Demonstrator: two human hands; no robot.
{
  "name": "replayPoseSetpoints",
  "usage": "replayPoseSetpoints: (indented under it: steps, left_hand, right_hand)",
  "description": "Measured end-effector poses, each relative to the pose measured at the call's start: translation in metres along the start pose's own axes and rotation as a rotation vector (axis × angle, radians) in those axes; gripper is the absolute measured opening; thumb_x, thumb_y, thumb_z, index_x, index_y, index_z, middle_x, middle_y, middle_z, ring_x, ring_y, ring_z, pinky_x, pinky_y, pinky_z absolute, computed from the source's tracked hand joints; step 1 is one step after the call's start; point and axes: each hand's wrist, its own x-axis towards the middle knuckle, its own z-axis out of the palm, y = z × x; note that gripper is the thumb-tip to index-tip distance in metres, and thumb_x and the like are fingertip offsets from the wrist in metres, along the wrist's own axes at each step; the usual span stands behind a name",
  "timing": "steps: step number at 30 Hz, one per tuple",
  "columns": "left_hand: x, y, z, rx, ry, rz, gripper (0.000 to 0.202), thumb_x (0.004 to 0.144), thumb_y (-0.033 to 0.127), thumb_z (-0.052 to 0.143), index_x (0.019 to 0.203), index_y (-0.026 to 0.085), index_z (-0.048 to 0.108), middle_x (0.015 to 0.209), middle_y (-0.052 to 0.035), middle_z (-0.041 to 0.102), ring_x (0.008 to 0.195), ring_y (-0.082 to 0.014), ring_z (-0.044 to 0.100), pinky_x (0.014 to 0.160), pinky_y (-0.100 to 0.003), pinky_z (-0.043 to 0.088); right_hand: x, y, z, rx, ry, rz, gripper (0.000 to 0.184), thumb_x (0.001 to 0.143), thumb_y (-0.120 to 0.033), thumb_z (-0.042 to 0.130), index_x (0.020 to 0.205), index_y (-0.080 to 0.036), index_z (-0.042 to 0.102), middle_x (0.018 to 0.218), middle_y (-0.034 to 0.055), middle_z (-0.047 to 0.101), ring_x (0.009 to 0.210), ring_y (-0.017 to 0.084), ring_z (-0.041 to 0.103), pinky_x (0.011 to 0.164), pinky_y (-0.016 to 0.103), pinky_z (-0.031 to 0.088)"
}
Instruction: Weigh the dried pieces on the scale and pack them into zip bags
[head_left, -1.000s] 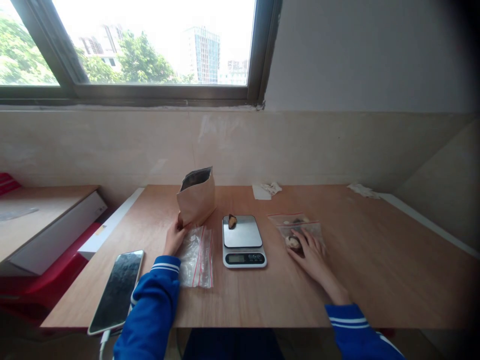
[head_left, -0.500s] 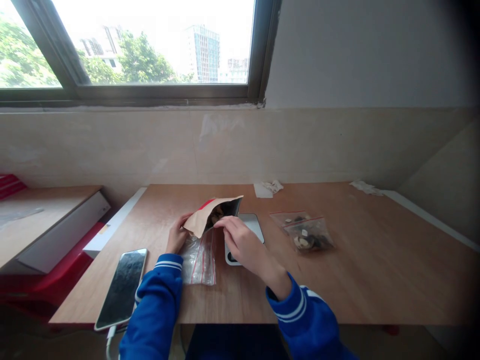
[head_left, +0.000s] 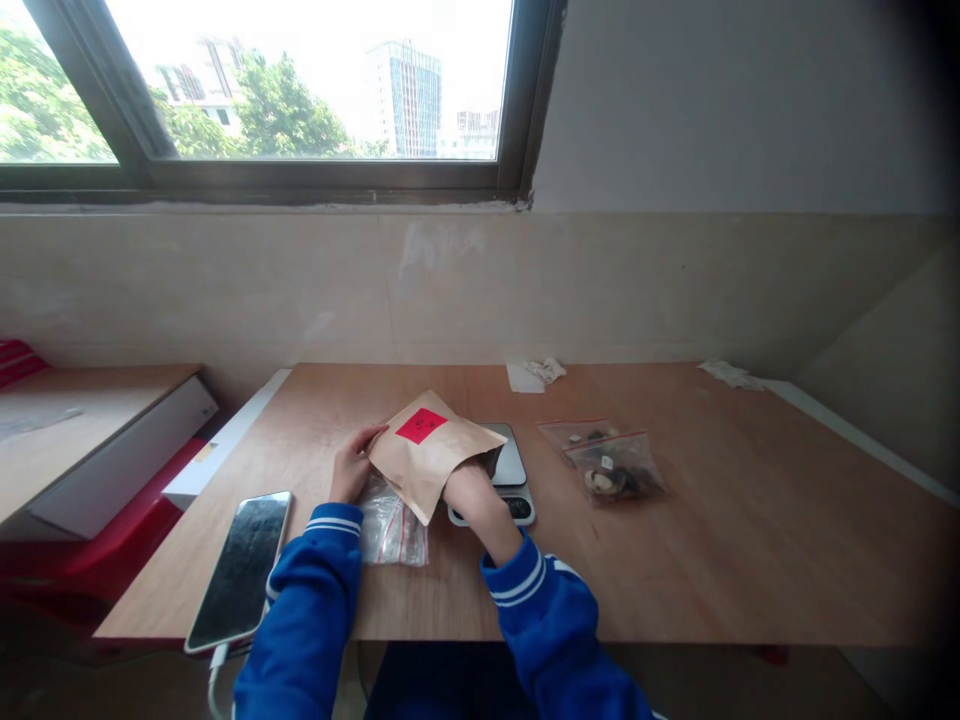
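The left hand (head_left: 352, 465) holds the edge of a kraft paper pouch (head_left: 420, 455) with a red label (head_left: 421, 425), and the right hand (head_left: 469, 495) sits in its mouth, above a digital kitchen scale (head_left: 512, 465). A zip bag (head_left: 615, 470) of dried pieces lies to the right.

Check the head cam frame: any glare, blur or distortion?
Head view: the window is overexposed to near white, the phone screen shows mottled glare, the right corners darken into vignette, and wide-lens distortion splays the table. The kraft paper pouch looks sharp.
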Motion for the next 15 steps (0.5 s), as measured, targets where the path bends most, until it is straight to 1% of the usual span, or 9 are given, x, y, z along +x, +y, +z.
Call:
replayPoseSetpoints:
  steps: [4,7,9,11,13,15]
  left_hand:
    - [0.000,-0.002,-0.001,-0.017,0.009,0.006,0.039,0.070,0.028,0.065,0.108,0.017,0.067,0.112,-0.0088,0.068,0.109,-0.0263,0.061,0.099,-0.041,0.044]
    - [0.001,-0.003,-0.001,-0.041,0.013,-0.001,0.039,0.069,0.027,0.066,0.107,0.016,0.066,0.113,-0.0089,0.068,0.109,-0.0258,0.061,0.099,-0.041,0.044]
    - [0.001,-0.004,0.000,-0.056,0.010,-0.003,0.040,0.069,0.026,0.066,0.107,0.016,0.066,0.113,-0.0092,0.068,0.110,-0.0256,0.060,0.100,-0.040,0.044]
    - [0.001,-0.005,-0.001,-0.072,0.010,-0.010,0.040,0.068,0.024,0.065,0.107,0.015,0.066,0.114,-0.0099,0.067,0.109,-0.0256,0.061,0.100,-0.040,0.044]
    - [0.002,-0.005,-0.001,-0.084,0.013,-0.022,0.040,0.068,0.023,0.065,0.107,0.014,0.065,0.114,-0.0107,0.067,0.109,-0.0259,0.061,0.099,-0.041,0.045]
    - [0.002,-0.006,-0.001,-0.091,0.018,-0.029,0.041,0.067,0.022,0.065,0.108,0.014,0.064,0.113,-0.0111,0.068,0.108,-0.0260,0.061,0.098,-0.040,0.046]
  right_hand:
    - [0.015,-0.007,0.010,0.002,0.030,0.039,0.045,0.084,-0.051,0.056,0.123,-0.028,0.058,0.116,0.0056,0.067,0.124,0.027,0.048,0.106,0.044,0.040]
    - [0.017,-0.008,0.014,-0.006,0.054,0.015,0.045,0.088,-0.053,0.049,0.124,-0.028,0.057,0.113,0.0064,0.067,0.123,0.028,0.049,0.106,0.046,0.041]
    - [0.015,-0.006,0.015,-0.012,0.071,0.009,0.039,0.091,-0.049,0.044,0.122,-0.031,0.059,0.111,0.0063,0.068,0.122,0.027,0.051,0.105,0.044,0.042]
    - [0.009,-0.004,0.014,-0.056,0.090,0.053,0.035,0.094,-0.043,0.040,0.119,-0.030,0.060,0.109,0.0069,0.069,0.120,0.028,0.052,0.105,0.044,0.042]
    - [0.003,-0.002,0.012,-0.112,0.114,0.111,0.034,0.096,-0.036,0.037,0.118,-0.024,0.060,0.113,0.0089,0.067,0.116,0.030,0.056,0.102,0.045,0.043]
    - [-0.003,-0.001,0.012,-0.136,0.122,0.104,0.035,0.097,-0.029,0.034,0.120,-0.018,0.058,0.118,0.0112,0.065,0.113,0.030,0.057,0.100,0.047,0.044]
